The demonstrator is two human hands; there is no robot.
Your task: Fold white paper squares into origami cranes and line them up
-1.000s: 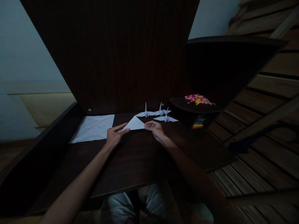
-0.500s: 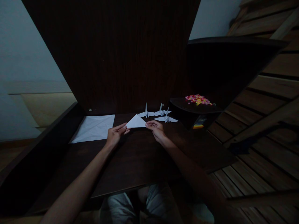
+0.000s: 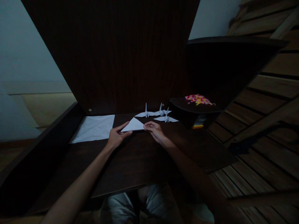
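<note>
A white sheet of paper folded into a triangle is held low over the dark desk, its peak pointing away from me. My left hand grips the left corner, with the index finger along the sloping edge and the thumb near the bottom edge. The right corner is pinched between the thumb and fingers of my right hand. Just beyond stand three white paper cranes: one at the left, one behind and one nearer at the right.
White paper with crease lines lies flat at the left of the desk. Small pink, red and yellow pieces are heaped on a rounded shelf at the right. A dark side panel borders the left, and a tall panel stands behind.
The folded paper has come slightly left and nearer to me, tilting a little. My left thumb has shifted to its lower edge, and my right hand has moved slightly left with it.
</note>
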